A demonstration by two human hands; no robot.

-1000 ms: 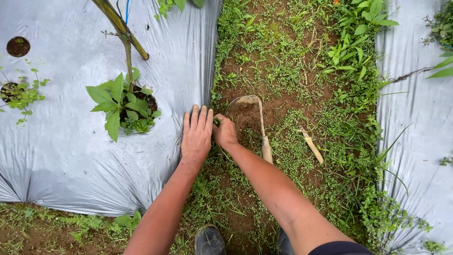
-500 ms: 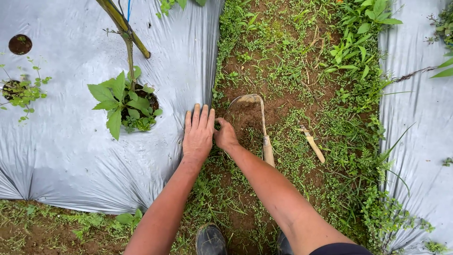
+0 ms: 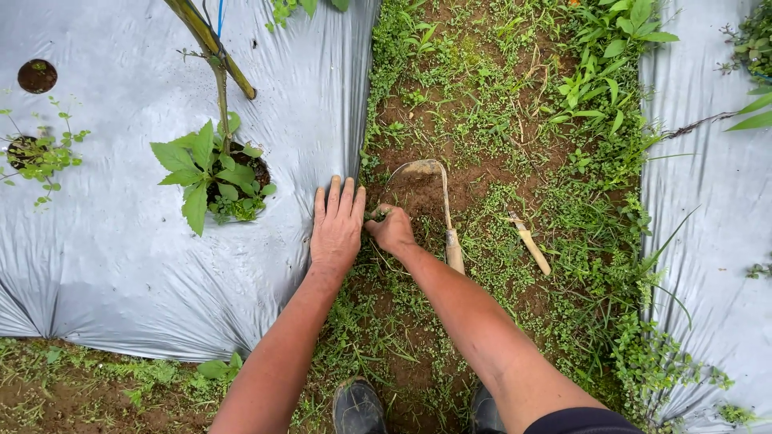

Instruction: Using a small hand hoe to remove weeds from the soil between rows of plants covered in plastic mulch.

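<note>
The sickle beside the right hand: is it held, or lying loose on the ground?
Lying loose. The sickle rests on soil; the right hand grips weeds instead.

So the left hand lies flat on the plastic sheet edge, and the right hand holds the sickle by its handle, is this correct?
Not quite. In the head view the right hand pinches weeds; the sickle lies untouched on the soil beside it. The left hand does lie flat on the plastic sheet edge.

Left hand (image 3: pixel 337 225) flat, fingers together; right hand (image 3: pixel 392 231) curled, pinching.

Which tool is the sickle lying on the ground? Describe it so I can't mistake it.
Find the weedy soil strip between the two plastic sheets. Just right of the right hand lies the sickle. Unlike the straight stick further right, it has a curved blade hooking left.
</note>
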